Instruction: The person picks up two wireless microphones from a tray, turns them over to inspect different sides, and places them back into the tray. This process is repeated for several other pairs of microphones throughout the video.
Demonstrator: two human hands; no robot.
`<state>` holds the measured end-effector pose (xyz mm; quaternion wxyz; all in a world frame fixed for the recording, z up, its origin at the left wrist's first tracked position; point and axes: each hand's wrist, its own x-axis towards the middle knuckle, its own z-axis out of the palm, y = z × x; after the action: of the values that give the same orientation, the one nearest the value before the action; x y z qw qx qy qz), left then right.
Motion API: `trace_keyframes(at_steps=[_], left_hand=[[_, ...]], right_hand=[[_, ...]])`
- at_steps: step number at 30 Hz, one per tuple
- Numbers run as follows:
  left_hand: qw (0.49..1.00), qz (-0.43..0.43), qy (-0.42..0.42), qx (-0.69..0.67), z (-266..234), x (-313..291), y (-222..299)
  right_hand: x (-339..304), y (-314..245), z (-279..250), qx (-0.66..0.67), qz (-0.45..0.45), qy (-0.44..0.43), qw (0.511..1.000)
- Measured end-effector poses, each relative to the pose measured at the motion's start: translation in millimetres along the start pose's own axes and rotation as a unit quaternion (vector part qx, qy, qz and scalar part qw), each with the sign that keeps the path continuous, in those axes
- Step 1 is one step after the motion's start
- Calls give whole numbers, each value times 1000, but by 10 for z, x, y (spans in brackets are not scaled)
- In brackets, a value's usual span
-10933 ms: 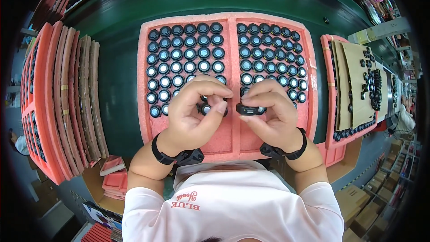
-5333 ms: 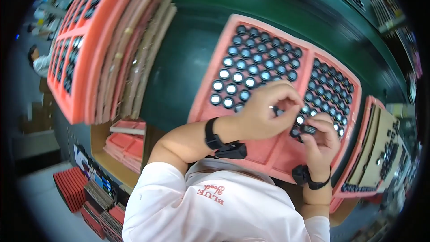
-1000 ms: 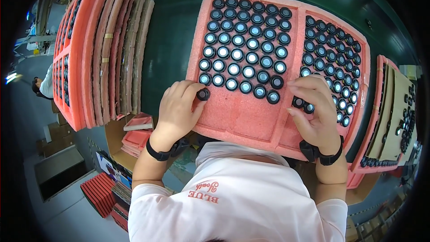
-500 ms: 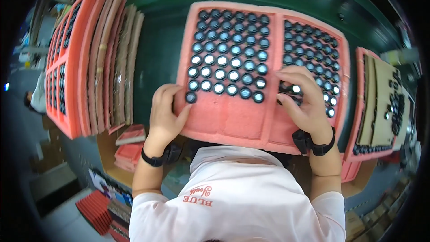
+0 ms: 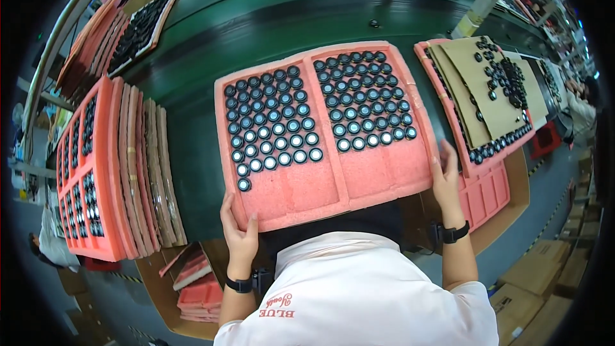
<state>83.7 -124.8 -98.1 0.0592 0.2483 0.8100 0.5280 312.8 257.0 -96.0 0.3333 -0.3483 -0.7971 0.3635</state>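
Observation:
A pink foam tray (image 5: 291, 200) with two compartments lies in front of me, tilted slightly in the view. Rows of small round black parts (image 5: 274, 116) with pale, shiny centres fill the far portion of both compartments; pink foam shows bare along the near side. My left hand (image 5: 241, 234) grips the tray's near left corner, thumb on the rim and fingers along the side. At the right edge, near its front corner, my right hand (image 5: 447, 179) holds the tray between thumb and fingers. Neither hand holds any round part.
Stacked pink trays (image 5: 128, 173) stand on edge at left. On the right, cardboard sheets (image 5: 490, 93) and loose black parts cover another tray. A green conveyor (image 5: 269, 22) runs behind, with a metal post (image 5: 490, 0) at right. Cartons (image 5: 538, 269) sit at lower right.
My right hand has left the round parts in the right compartment and taken the tray's right edge. My left hand keeps the left side. The tray appears turned, and the view has shifted.

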Motion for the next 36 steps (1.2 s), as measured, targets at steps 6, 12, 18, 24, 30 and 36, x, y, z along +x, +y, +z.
trace_keyframes(at_steps=[6,12,18,24,30,36], left_hand=[[997,-11,32,-63,65,-173,-55],[997,8,14,-78,82,-213,-74],[996,10,38,-86,87,-151,-160],[996,-8,36,-82,44,-61,-92],[987,78,79,117,20,146,539],[974,150,67,155,246,431,949]], right_hand=[[-81,129,135,19,-7,2,1000],[35,132,92,2,-29,37,999],[82,146,-30,-12,-54,-22,998],[571,244,-659,-27,-22,-11,999],[1524,656,-1454,-214,-29,96,972],[2028,1122,-1572,-340,-10,55,939]])
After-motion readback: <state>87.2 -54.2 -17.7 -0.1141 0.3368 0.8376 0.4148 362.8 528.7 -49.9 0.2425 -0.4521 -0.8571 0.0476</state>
